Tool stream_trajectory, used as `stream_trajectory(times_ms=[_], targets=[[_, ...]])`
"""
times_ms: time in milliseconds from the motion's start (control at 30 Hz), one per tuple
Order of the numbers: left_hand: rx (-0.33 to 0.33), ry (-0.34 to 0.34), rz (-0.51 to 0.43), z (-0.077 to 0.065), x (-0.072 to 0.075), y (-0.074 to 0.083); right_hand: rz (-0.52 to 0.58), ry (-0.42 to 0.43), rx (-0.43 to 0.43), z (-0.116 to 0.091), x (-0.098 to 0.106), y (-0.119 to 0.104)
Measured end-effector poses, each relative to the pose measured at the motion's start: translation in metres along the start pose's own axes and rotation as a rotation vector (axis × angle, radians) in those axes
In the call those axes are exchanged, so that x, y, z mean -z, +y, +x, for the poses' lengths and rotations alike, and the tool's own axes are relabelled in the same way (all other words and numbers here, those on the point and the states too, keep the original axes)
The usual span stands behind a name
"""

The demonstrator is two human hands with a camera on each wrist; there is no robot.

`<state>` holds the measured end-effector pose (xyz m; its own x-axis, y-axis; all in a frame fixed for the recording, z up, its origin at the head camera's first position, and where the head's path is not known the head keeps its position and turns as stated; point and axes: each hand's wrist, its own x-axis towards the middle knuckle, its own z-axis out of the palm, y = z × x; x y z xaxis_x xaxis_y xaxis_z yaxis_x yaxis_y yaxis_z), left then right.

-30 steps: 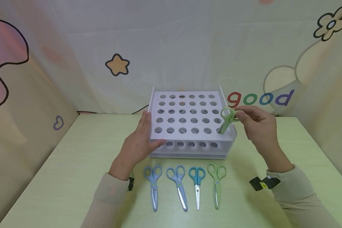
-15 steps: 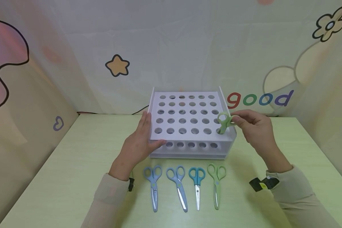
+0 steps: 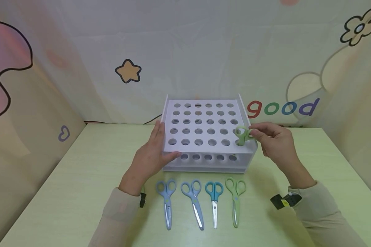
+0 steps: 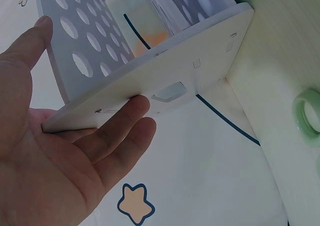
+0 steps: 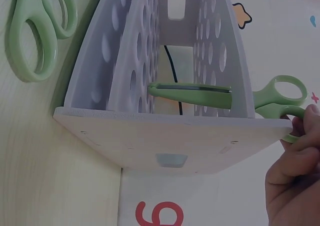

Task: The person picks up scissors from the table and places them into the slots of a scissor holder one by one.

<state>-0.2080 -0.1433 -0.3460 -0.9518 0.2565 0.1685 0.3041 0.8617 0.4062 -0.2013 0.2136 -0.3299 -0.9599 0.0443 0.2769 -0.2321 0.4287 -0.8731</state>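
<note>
A white rack [image 3: 204,149] with rows of round holes stands on the table. My left hand [image 3: 146,157] steadies its left front corner: the thumb lies on the front edge of the top plate, and fairly straight fingers rest against the side panel [image 4: 210,61]. My right hand [image 3: 276,144] pinches one handle loop of green scissors [image 3: 241,138], whose blades point down through the front right hole. In the right wrist view the green-covered blades [image 5: 195,95] pass through the top plate, with the tip at a hole of the lower plate [image 5: 125,86].
In front of the rack lie two blue-purple scissors [image 3: 167,200] [image 3: 194,196], teal-handled scissors [image 3: 214,196] and another pair of green scissors [image 3: 235,199], all with loops toward the rack. A printed cloth backdrop [image 3: 188,61] hangs behind the table [image 3: 89,178].
My right hand has moved down with the green scissors, so their blades have sunk deeper into the front right hole. The left hand has stayed against the rack.
</note>
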Motion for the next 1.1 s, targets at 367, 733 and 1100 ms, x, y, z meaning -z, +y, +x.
stream_trajectory(times_ms=[367,733,1100], targets=[[0.003,0.001,-0.01,-0.0009,-0.0009,0.0007,0.015,-0.023,0.047,-0.0011,-0.0032,0.002],[0.004,-0.006,-0.005,-0.0019,0.0009,0.0032,-0.029,-0.061,0.036,-0.004,-0.0042,0.0018],[-0.004,0.001,0.013,-0.0015,-0.0001,0.0024,-0.128,-0.048,0.06,-0.0062,-0.0081,0.0004]])
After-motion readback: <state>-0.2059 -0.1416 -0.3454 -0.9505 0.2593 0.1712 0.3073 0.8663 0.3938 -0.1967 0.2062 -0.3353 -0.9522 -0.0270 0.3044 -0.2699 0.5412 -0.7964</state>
